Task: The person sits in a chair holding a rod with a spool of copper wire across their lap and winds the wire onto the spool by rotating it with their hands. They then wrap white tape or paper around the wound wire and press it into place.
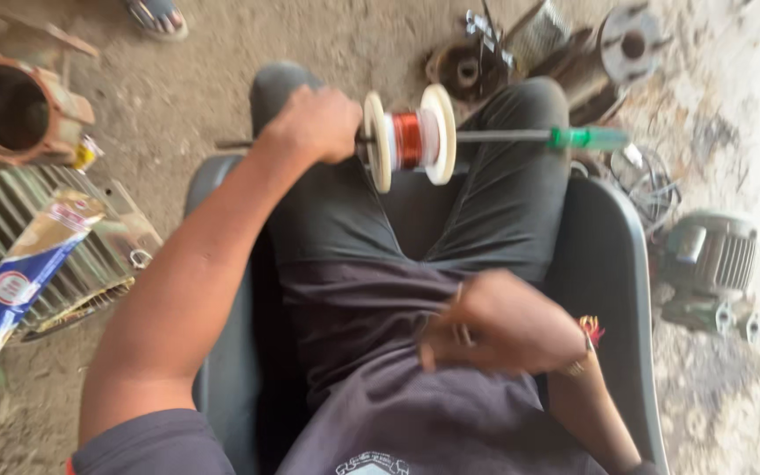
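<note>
Head view: my left hand [314, 123] is clenched on the rod [503, 136] beside the spool [408, 139] over my knees; my right hand [499, 324], blurred near my belly, grip unclear. Best I keep the rod level and steady.

Passage: we find open dirt ground [222, 70] ahead of our knees. Obstructions: ribbed grey metal motor housing [19, 237] close on the left; rusty round motor casing [10, 110] beyond; grey-green electric motor [714, 264] right; scrap metal parts [538, 44] ahead-right.
</note>
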`<act>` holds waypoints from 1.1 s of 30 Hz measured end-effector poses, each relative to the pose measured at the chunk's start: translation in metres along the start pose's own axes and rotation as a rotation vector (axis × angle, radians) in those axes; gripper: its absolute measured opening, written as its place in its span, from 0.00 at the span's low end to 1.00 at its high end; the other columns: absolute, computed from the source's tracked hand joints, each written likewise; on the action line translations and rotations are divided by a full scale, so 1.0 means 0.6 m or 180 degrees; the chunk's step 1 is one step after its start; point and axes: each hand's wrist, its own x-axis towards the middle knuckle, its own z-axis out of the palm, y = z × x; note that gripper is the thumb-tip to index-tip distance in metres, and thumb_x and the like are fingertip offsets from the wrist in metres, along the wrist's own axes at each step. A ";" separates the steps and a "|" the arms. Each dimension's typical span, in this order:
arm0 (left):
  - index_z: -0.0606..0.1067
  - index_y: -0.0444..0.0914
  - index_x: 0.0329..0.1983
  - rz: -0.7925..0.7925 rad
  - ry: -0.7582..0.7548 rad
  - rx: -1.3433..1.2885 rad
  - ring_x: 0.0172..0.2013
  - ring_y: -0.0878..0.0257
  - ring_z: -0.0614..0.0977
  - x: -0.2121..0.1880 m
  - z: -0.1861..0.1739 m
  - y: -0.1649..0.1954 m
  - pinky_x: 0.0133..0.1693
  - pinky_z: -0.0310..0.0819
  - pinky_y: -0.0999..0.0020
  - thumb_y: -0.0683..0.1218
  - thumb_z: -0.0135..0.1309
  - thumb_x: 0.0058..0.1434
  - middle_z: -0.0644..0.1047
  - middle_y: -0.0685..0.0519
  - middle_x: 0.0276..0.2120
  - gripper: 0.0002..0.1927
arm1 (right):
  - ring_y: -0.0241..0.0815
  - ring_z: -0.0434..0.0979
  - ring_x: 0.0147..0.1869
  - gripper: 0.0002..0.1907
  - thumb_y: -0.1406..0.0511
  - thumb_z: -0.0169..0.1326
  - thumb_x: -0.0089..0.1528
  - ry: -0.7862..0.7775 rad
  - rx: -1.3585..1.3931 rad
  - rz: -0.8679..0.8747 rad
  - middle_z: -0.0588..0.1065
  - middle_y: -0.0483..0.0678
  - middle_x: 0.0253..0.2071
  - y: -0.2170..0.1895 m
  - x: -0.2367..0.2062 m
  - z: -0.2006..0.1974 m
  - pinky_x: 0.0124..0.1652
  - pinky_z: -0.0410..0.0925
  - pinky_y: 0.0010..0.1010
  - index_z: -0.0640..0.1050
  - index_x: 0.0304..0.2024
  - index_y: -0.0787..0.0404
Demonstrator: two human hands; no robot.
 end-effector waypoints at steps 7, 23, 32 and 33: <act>0.83 0.39 0.42 -0.0014 -0.0030 0.0000 0.48 0.46 0.83 0.000 -0.011 -0.010 0.48 0.77 0.49 0.44 0.58 0.55 0.83 0.42 0.42 0.12 | 0.49 0.81 0.44 0.23 0.55 0.63 0.65 0.2401 -0.2043 0.0399 0.79 0.51 0.49 0.085 0.097 -0.124 0.41 0.72 0.40 0.77 0.58 0.57; 0.83 0.39 0.39 -0.0056 0.0226 -0.0133 0.47 0.46 0.83 -0.002 0.017 0.006 0.50 0.73 0.48 0.40 0.59 0.52 0.83 0.42 0.41 0.11 | 0.42 0.83 0.40 0.07 0.61 0.58 0.58 0.0373 -0.0853 0.0243 0.82 0.44 0.34 0.142 -0.015 -0.049 0.43 0.75 0.35 0.83 0.35 0.54; 0.83 0.41 0.42 -0.0062 -0.0143 -0.0367 0.48 0.45 0.83 -0.005 -0.013 -0.022 0.48 0.75 0.47 0.51 0.61 0.57 0.82 0.42 0.42 0.13 | 0.65 0.66 0.71 0.36 0.56 0.60 0.62 0.1966 -0.1881 -0.0595 0.71 0.67 0.66 0.132 0.140 -0.170 0.66 0.61 0.49 0.72 0.66 0.73; 0.83 0.42 0.42 -0.0078 -0.0211 -0.0482 0.48 0.46 0.82 -0.005 -0.012 -0.026 0.49 0.75 0.47 0.55 0.63 0.56 0.82 0.43 0.43 0.16 | 0.65 0.66 0.72 0.36 0.56 0.60 0.60 0.1817 -0.2077 -0.0592 0.71 0.69 0.66 0.122 0.123 -0.144 0.67 0.60 0.48 0.73 0.65 0.74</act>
